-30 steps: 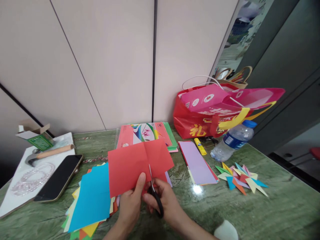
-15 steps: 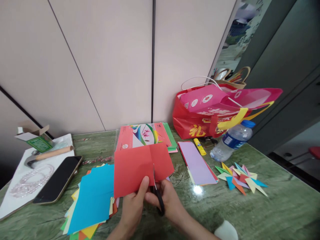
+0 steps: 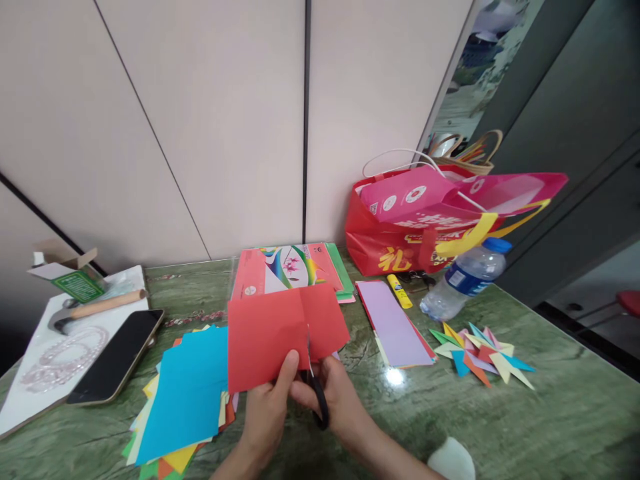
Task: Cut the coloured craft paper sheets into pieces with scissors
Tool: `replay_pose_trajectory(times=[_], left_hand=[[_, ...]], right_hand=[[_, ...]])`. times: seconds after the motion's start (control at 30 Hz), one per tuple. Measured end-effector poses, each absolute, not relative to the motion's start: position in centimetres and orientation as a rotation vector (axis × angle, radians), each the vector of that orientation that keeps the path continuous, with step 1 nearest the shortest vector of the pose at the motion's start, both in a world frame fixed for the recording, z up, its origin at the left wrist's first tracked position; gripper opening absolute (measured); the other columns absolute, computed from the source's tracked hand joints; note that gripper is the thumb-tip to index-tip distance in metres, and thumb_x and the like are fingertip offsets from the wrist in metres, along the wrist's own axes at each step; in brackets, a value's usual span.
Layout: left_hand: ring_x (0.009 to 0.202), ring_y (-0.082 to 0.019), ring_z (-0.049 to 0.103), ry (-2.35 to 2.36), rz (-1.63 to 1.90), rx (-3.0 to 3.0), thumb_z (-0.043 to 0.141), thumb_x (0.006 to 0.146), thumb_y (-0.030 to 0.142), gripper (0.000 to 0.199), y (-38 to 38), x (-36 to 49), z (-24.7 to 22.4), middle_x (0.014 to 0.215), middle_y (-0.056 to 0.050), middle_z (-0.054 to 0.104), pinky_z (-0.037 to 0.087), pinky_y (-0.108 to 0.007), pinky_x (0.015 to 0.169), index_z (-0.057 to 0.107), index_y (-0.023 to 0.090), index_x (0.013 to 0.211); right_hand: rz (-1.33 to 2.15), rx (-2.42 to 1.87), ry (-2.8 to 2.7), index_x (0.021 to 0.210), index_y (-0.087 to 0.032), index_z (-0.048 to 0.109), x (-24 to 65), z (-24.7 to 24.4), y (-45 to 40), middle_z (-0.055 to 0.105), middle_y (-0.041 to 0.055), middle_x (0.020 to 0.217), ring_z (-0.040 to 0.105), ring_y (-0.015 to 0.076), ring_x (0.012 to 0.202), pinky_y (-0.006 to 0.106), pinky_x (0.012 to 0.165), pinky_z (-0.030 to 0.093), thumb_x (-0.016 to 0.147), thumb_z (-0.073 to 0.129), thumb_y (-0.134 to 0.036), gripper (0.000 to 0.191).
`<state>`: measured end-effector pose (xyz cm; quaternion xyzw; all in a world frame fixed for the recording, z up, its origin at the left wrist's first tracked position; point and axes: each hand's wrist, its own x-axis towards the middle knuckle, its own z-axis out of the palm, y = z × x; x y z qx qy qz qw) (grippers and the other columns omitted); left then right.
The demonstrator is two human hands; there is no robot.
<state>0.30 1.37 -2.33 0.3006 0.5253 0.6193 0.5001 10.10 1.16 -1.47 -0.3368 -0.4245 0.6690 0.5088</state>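
Observation:
My left hand pinches a sheet of red paper at its lower edge, thumb on top. The sheet has a crease running up it and is cut partway from the bottom. Gripped in my right hand is a pair of scissors with black handles, its blades in the cut. To the left lies a fanned stack of coloured paper, blue on top. On the right are purple paper strips over other colours, and folded paper stars in several colours.
Behind the red sheet lies a coloured paper pack. A yellow glue stick, a water bottle and a red gift bag stand or lie at back right. At left are a phone, a sickle and a small box.
Hardly anything differs. The right-hand flap of the red paper shifts very slightly, and the whole view moves up a touch. Both hands keep their grip.

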Motion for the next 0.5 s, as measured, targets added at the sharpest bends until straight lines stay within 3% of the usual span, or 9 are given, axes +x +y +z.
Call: replay_pose_trajectory(times=[0.5], left_hand=[[0.103,-0.027,0.055,1.262,1.502,0.757,0.071,0.056,0.034,0.051,1.38,0.24,-2.46,0.099,-0.009,0.067,0.042,-0.035,0.091,0.063,0.013,0.102]], right_hand=[[1.605,-0.834,-0.996,0.085,-0.017,0.055,10.13,-1.13,1.11,0.059,-0.0031,0.062,0.053,0.0141,0.058,0.023,0.057,0.044,0.054,0.076,-0.027,0.039]])
